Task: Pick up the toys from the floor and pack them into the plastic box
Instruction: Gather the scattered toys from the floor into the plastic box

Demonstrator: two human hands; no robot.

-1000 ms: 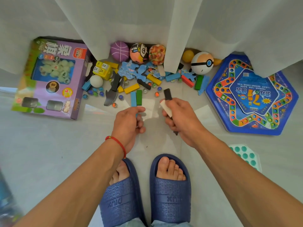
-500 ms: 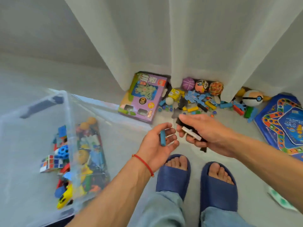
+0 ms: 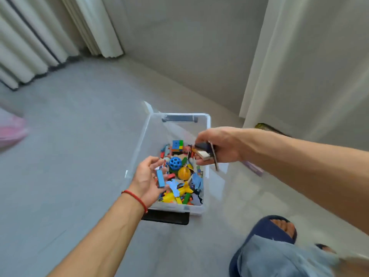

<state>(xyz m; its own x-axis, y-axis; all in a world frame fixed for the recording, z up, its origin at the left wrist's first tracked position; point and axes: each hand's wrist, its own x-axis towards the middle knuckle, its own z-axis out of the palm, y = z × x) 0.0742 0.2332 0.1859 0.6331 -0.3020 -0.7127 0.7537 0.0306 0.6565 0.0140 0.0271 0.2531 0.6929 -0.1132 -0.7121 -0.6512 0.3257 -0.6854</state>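
Observation:
A clear plastic box [image 3: 180,116] stands on the floor, with several toys in it, among them a blue holed ball [image 3: 175,163], an orange ball [image 3: 184,173] and a colour cube [image 3: 177,145]. My left hand [image 3: 146,177] hangs over the box's left rim, fingers spread, and a blue block [image 3: 160,178] lies against its palm and fingers. My right hand [image 3: 217,145] is above the box's right side, shut on a small bundle of black and white pieces [image 3: 205,152].
A black lid or tray [image 3: 166,217] pokes out under the box's near end. White curtains [image 3: 299,66] hang at the right and far left. A purple toy box corner [image 3: 253,167] shows under my right forearm. My slippered foot [image 3: 267,236] stands at lower right.
The view has swung left from the toy pile to the plastic box. Both hands have moved over the box with their pieces, and my left hand's fingers have opened wider around the blue block.

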